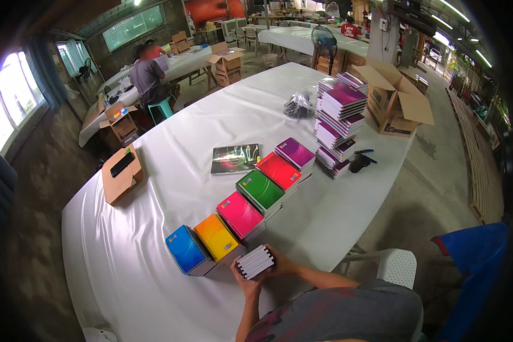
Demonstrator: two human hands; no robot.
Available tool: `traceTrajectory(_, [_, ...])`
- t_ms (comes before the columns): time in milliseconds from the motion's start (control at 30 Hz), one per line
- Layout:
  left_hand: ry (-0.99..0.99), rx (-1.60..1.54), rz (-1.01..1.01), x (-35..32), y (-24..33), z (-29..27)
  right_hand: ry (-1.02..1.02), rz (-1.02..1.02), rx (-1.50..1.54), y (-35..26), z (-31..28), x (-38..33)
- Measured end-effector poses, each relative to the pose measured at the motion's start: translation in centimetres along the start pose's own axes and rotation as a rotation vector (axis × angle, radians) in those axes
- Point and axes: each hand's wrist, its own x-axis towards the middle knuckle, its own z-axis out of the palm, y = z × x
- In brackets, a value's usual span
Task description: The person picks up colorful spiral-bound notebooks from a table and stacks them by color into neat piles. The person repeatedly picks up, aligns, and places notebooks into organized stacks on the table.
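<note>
Both my hands grip a small stack of notebooks [255, 262] near the table's front edge, its white page edges turned up toward me. My left hand [248, 284] wraps the near left side; my right hand [279, 261] closes on the right side. Just beyond runs a diagonal row of spiral notebook stacks: blue [187, 248], yellow [215, 236], pink [239, 214], green [260, 190], red [279, 170] and purple [295, 152]. The yellow stack is nearest to my hands. Which covers the held notebooks have is hidden.
A tall purple notebook pile [341, 122] stands at the back right, beside pliers [363, 161] and an open carton [394, 102]. A dark shiny packet [233, 158] lies behind the row. At left, a phone [121, 164] rests on a cardboard box [115, 191]. A white chair [398, 268] stands at right.
</note>
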Motion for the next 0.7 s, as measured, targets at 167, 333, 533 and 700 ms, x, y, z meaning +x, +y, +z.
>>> traceTrajectory(167, [0.011,0.018,0.087,-1.3,-0.6,-0.7,-0.219,0.130,0.055,-0.3,-1.1,-1.0])
traceTrajectory(333, [-0.149,-0.133,0.041,-1.2,0.2,-2.0,-0.311,0.125,-0.054,-3.3,-1.5,-0.9])
traceTrajectory(533, [-0.102,-0.008,0.007,-0.7,-0.6,-1.6,-0.155,-0.035,-0.150,-2.2,-0.2,-0.1])
traceTrajectory(700, [-0.272,0.019,-0.008,0.1,-1.0,-4.0,-0.275,0.126,-0.171,-4.2,-0.7,0.1])
